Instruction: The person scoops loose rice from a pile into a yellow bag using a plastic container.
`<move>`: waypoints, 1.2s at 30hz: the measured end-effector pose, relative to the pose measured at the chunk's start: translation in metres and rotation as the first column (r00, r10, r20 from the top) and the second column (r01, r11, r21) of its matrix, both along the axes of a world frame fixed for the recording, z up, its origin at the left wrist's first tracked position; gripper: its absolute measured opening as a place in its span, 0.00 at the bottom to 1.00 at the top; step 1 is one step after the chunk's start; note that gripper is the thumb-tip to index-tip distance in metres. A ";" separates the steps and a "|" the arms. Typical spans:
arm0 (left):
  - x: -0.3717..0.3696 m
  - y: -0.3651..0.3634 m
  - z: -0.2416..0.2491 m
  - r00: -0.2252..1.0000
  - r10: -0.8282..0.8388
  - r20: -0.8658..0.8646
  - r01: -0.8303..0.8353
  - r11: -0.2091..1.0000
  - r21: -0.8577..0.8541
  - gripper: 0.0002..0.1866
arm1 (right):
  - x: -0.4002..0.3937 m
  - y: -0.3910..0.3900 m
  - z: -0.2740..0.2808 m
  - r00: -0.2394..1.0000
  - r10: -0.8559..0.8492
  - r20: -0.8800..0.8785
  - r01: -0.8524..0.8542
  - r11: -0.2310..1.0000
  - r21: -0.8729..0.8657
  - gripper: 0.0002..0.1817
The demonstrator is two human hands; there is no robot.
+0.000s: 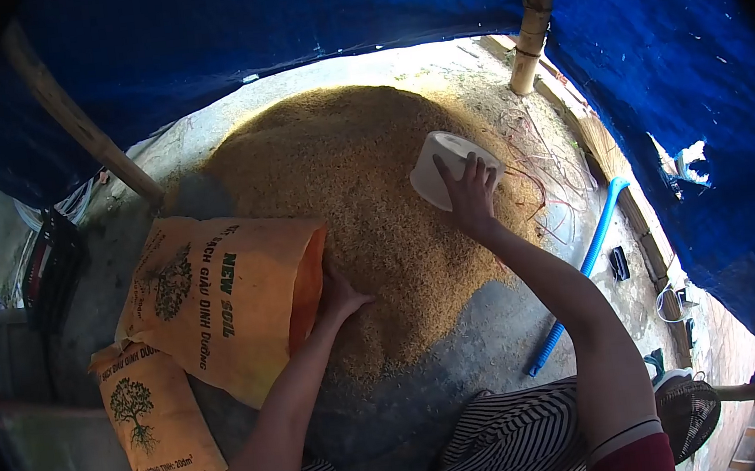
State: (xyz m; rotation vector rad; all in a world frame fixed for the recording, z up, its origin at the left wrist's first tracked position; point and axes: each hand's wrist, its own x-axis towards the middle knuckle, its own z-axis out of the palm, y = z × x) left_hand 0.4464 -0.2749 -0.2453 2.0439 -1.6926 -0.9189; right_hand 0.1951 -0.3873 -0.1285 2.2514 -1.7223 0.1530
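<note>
My right hand [469, 191] grips a white plastic tub [431, 175] by its base, over the right side of a large heap of brown husks [324, 163]. The tub is tilted, and its mouth is turned away from view. My left hand [342, 296] is at the mouth of an orange sack [218, 298] printed "NEW SOIL", at the heap's near left edge. Its thumb sticks out to the right, while the other fingers are hidden beside the sack's rim. The sack lies on its side, its opening facing the heap.
A second orange sack [154, 424] lies flat at the lower left. A blue hose [584, 273] runs along the right. Bamboo poles [532, 26] stand at the back and left, near blue tarpaulin [680, 47]. A dark basket [691, 419] sits at the lower right.
</note>
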 end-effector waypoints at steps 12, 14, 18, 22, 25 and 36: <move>-0.011 -0.012 -0.012 0.998 0.036 -0.047 -0.039 0.998 -0.059 0.76 | 0.044 0.033 0.029 0.990 0.092 0.103 -0.104 0.988 0.114 0.59; -0.014 -0.012 -0.014 0.999 0.036 0.001 -0.036 0.997 -0.062 0.75 | 0.048 0.041 0.033 0.989 0.114 0.096 -0.126 0.983 0.136 0.59; -0.009 -0.007 -0.003 0.998 0.023 0.055 -0.020 0.998 -0.063 0.75 | 0.061 0.046 0.040 0.980 0.085 0.178 -0.130 0.958 0.256 0.59; -0.006 -0.004 -0.002 0.999 -0.032 0.032 0.034 0.998 -0.055 0.74 | 0.031 0.012 0.043 0.963 0.029 0.268 -0.055 0.994 0.091 0.58; -0.008 -0.005 0.000 0.997 -0.038 0.060 0.040 0.999 -0.029 0.73 | 0.017 -0.002 0.027 0.978 -0.010 0.206 -0.010 0.995 0.096 0.59; -0.017 -0.013 -0.002 0.999 0.000 0.039 0.001 1.000 -0.028 0.73 | 0.034 0.031 0.026 0.955 -0.063 0.291 -0.017 0.964 0.264 0.62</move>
